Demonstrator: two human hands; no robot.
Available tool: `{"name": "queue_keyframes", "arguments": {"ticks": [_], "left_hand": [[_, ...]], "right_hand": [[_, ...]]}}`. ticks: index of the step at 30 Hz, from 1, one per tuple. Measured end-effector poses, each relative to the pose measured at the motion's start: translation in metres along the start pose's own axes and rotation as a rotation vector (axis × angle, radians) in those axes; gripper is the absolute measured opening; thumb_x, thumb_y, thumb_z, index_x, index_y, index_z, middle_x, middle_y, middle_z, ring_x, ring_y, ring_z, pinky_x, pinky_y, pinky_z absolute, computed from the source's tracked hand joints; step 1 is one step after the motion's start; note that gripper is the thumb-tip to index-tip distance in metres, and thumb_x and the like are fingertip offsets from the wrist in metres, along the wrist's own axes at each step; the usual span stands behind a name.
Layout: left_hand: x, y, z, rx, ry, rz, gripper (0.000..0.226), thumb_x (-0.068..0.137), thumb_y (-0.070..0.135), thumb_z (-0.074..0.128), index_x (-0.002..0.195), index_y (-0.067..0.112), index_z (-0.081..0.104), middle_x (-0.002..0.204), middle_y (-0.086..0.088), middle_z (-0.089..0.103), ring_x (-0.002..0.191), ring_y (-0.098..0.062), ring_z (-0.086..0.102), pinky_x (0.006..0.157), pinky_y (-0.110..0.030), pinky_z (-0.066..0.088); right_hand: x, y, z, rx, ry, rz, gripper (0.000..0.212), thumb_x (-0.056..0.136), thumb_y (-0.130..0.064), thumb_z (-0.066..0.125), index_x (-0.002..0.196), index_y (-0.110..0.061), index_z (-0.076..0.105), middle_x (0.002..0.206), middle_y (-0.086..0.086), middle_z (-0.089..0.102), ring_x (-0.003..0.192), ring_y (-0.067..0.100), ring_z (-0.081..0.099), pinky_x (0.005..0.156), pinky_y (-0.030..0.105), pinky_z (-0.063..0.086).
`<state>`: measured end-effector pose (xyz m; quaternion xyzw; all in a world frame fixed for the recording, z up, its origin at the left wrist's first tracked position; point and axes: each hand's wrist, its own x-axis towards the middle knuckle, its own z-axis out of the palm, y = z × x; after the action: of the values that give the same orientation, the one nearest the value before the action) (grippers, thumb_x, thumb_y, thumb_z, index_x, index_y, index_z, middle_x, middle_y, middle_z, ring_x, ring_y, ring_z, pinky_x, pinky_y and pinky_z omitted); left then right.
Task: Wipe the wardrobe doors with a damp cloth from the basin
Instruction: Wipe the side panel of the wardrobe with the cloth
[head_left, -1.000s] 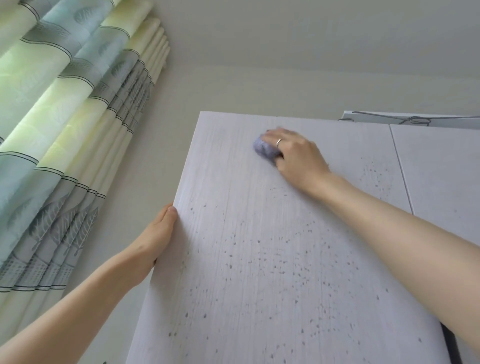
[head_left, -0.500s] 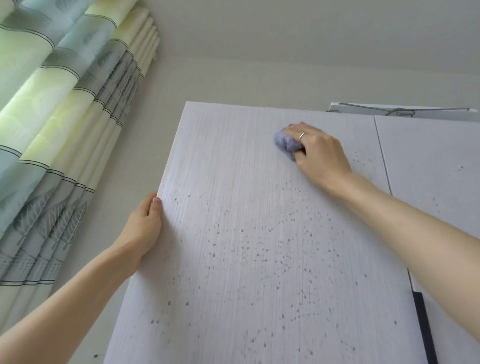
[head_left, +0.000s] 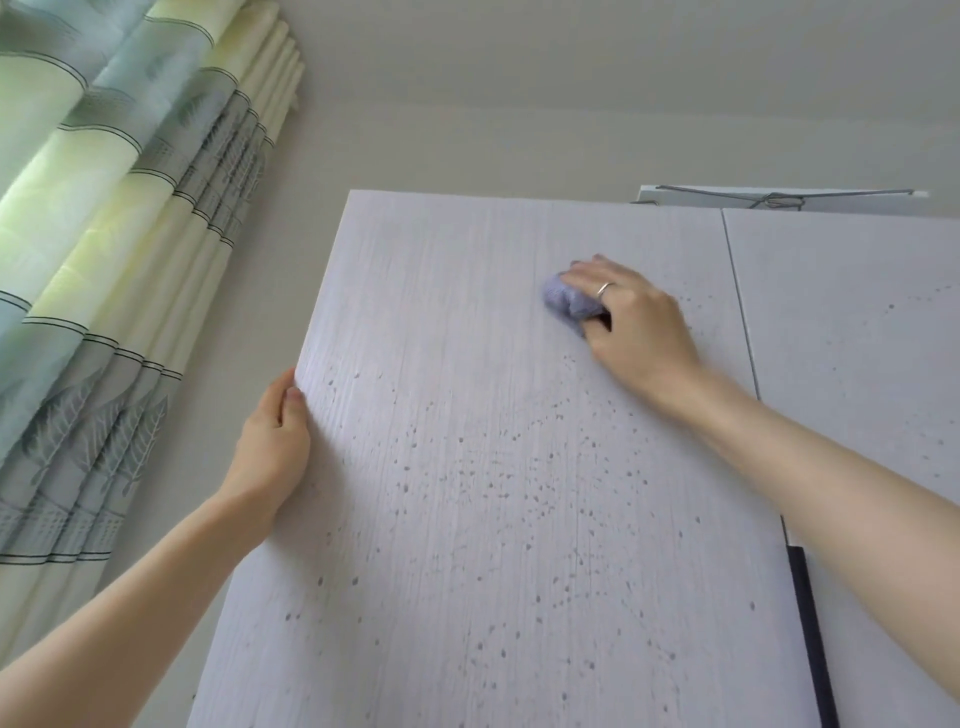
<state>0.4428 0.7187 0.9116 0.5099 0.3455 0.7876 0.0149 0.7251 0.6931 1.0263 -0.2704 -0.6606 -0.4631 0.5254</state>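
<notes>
A: Where is the cloth (head_left: 566, 304) at this moment?

B: It is bunched into a small bluish-purple ball under the right hand (head_left: 631, 325). The fingers, one with a ring (head_left: 603, 289), curl over it and press it against the left wardrobe door (head_left: 467, 519), in the upper part of the door, to the right of its middle.

A: And the left hand (head_left: 272, 447)?

B: It grips the left edge of the same door, lower than the cloth. The thumb lies on the front face and the other fingers go behind the edge, so I cannot see them. The two hands are well apart, and the cloth is only with the right one.

A: How does the door look?

B: It is pale with a fine vertical grain. Many small dark specks are scattered over its middle and lower part. The band near the top, left of the cloth, shows almost none.

A: What is around it?

B: The right wardrobe door (head_left: 852, 338) stands just beside it, with a narrow seam between them and a dark strip (head_left: 813, 639) low in that seam. On top of the wardrobe, at the far right, lies something flat and white with a grey cord (head_left: 779, 200). To the left hangs a striped curtain (head_left: 104, 234) with leaf prints. No basin or other container shows.
</notes>
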Motion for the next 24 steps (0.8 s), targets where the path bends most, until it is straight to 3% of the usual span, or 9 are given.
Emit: {"name": "queue_keyframes", "arguments": {"ticks": [4, 12, 15, 19, 24], "left_hand": [[0.002, -0.001, 0.002, 0.019, 0.005, -0.007, 0.041, 0.103, 0.025, 0.027, 0.142, 0.022, 0.038, 0.142, 0.000, 0.043, 0.131, -0.019, 0.036, 0.095, -0.023, 0.022], [0.003, -0.001, 0.003, 0.035, 0.008, 0.002, 0.039, 0.103, 0.023, 0.028, 0.140, 0.022, 0.041, 0.139, -0.002, 0.045, 0.129, -0.021, 0.038, 0.094, -0.026, 0.025], [0.004, 0.000, 0.003, 0.050, 0.019, -0.008, 0.039, 0.103, 0.023, 0.027, 0.140, 0.022, 0.040, 0.139, -0.004, 0.045, 0.128, -0.024, 0.039, 0.093, -0.027, 0.026], [0.002, 0.000, 0.004, 0.083, 0.018, -0.032, 0.040, 0.103, 0.024, 0.027, 0.142, 0.023, 0.039, 0.142, -0.007, 0.044, 0.130, -0.029, 0.038, 0.102, -0.034, 0.028], [0.001, 0.000, 0.006, 0.097, 0.038, -0.037, 0.040, 0.103, 0.025, 0.027, 0.141, 0.025, 0.038, 0.142, -0.006, 0.044, 0.129, -0.030, 0.039, 0.104, -0.040, 0.029]], "right_hand": [[-0.035, 0.005, -0.018, 0.030, -0.235, -0.295, 0.048, 0.078, 0.001, 0.053, 0.122, -0.016, 0.063, 0.132, 0.000, 0.056, 0.129, 0.016, 0.044, 0.105, 0.030, 0.035], [0.032, 0.052, -0.038, -0.133, -0.025, 0.107, 0.048, 0.083, 0.002, 0.047, 0.126, -0.016, 0.057, 0.137, 0.002, 0.051, 0.127, 0.022, 0.044, 0.100, 0.029, 0.034], [-0.003, 0.038, -0.032, -0.130, 0.000, 0.029, 0.045, 0.084, -0.005, 0.053, 0.126, -0.021, 0.059, 0.136, -0.002, 0.052, 0.131, 0.016, 0.042, 0.100, 0.032, 0.038], [-0.055, 0.038, -0.038, -0.089, -0.147, -0.234, 0.047, 0.075, 0.001, 0.063, 0.118, -0.017, 0.065, 0.128, -0.002, 0.059, 0.125, 0.015, 0.050, 0.099, 0.032, 0.043], [0.004, 0.078, -0.060, -0.149, -0.025, 0.092, 0.047, 0.082, 0.001, 0.051, 0.124, -0.018, 0.060, 0.137, -0.001, 0.051, 0.128, 0.019, 0.045, 0.100, 0.031, 0.037]]}}
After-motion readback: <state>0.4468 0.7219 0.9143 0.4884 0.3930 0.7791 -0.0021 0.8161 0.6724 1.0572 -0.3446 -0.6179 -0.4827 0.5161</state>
